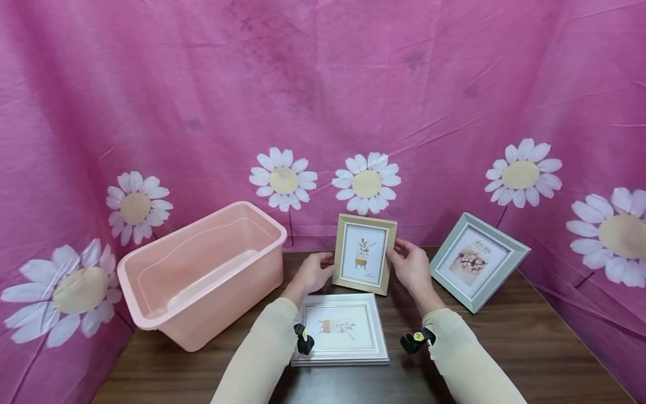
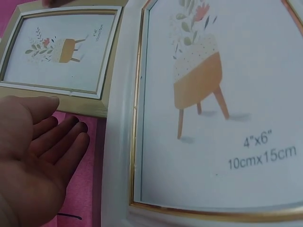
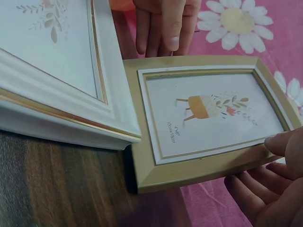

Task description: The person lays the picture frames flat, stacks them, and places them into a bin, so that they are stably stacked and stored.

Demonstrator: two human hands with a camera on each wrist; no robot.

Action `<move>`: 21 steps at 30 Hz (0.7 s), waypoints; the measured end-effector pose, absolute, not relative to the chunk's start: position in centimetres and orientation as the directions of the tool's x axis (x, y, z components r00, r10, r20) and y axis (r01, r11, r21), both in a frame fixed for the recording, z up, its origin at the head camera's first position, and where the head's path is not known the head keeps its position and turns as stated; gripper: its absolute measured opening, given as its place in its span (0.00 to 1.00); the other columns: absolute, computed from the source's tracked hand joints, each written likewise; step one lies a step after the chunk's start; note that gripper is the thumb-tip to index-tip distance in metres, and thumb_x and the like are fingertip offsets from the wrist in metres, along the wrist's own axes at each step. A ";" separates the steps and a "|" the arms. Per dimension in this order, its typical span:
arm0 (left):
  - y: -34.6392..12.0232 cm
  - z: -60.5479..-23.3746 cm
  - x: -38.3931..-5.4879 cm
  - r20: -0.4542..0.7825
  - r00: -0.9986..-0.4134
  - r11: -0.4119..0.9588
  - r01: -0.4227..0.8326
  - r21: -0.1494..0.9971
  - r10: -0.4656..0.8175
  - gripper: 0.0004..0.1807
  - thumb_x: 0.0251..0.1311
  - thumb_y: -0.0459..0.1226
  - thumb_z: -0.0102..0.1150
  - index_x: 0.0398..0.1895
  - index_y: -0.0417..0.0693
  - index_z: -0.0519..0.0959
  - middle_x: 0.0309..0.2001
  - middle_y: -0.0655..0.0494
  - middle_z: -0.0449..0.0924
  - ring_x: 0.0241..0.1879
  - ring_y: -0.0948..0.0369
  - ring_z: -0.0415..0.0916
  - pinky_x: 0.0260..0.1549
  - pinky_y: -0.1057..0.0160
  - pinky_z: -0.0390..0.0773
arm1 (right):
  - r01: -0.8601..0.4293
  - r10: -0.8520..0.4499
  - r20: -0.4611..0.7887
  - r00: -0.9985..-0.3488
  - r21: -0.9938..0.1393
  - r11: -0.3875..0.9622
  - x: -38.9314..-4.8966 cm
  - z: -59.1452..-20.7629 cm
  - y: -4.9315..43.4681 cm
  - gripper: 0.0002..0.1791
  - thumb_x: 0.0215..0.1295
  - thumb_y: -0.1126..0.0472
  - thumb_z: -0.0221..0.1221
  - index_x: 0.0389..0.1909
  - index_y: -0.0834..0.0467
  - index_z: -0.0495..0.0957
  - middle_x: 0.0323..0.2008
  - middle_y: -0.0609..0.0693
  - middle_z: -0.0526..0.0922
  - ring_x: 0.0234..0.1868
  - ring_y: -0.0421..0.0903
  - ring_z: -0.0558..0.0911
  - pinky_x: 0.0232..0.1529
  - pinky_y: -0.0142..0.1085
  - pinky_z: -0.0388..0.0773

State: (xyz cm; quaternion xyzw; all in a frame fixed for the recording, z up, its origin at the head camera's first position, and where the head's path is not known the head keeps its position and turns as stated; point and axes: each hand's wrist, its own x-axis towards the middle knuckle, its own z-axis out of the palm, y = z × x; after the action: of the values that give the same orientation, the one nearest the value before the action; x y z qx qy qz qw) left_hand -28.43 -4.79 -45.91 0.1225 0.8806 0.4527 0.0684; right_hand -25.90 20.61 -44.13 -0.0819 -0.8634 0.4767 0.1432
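Observation:
A tan picture frame (image 1: 362,253) with a potted-plant print stands upright, leaning back slightly, near the rear of the table. My right hand (image 1: 413,268) pinches its right edge; in the right wrist view the thumb (image 3: 278,143) lies on the front and the fingers reach behind. On the other side, my left hand (image 1: 312,274) is beside the left edge, its fingers loosely extended and gripping nothing in the left wrist view. Below both hands, a white picture frame (image 1: 348,325) with a similar print lies face up, turned sideways.
A pink plastic bin (image 1: 237,294) stands at the left, with nothing visible inside. To the right, a grey-green picture frame (image 1: 476,262) with a blossom print is propped at a tilt. Behind the brown wooden table (image 1: 530,348) hangs a pink daisy-patterned cloth (image 1: 323,101).

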 end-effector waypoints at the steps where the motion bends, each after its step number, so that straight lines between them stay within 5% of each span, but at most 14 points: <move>1: -4.8 -45.9 -28.4 -0.007 -0.961 0.552 0.152 0.820 0.275 0.26 0.78 0.36 0.60 0.74 0.35 0.75 0.65 0.39 0.84 0.66 0.45 0.81 0.68 0.44 0.80 | 0.007 0.280 0.168 -0.945 -0.847 0.532 -26.0 -44.2 20.6 0.25 0.79 0.59 0.60 0.69 0.70 0.77 0.60 0.70 0.86 0.59 0.63 0.88 0.60 0.53 0.86; 13: -4.1 -45.6 -28.5 0.091 -0.966 0.519 0.209 0.829 0.243 0.19 0.77 0.33 0.57 0.65 0.34 0.80 0.56 0.39 0.87 0.59 0.47 0.83 0.63 0.46 0.82 | -0.004 0.308 0.156 -0.938 -0.898 0.440 -26.1 -44.2 20.6 0.23 0.80 0.62 0.60 0.68 0.69 0.78 0.57 0.70 0.87 0.56 0.58 0.88 0.47 0.33 0.89; 21: -4.2 -45.0 -28.1 0.156 -0.964 0.468 0.241 0.850 0.214 0.15 0.78 0.34 0.58 0.61 0.37 0.83 0.55 0.41 0.88 0.57 0.48 0.84 0.61 0.46 0.83 | -0.060 0.309 0.188 -0.932 -0.923 0.380 -25.5 -42.9 20.8 0.22 0.78 0.64 0.62 0.67 0.71 0.79 0.57 0.71 0.87 0.42 0.37 0.86 0.44 0.35 0.91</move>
State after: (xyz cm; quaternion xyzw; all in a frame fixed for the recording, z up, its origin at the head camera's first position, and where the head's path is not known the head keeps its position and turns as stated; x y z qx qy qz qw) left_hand -28.06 -4.18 -44.98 0.1330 0.8568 0.4981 -0.0135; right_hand -25.50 20.84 -42.92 -0.0765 -0.8136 0.5514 0.1677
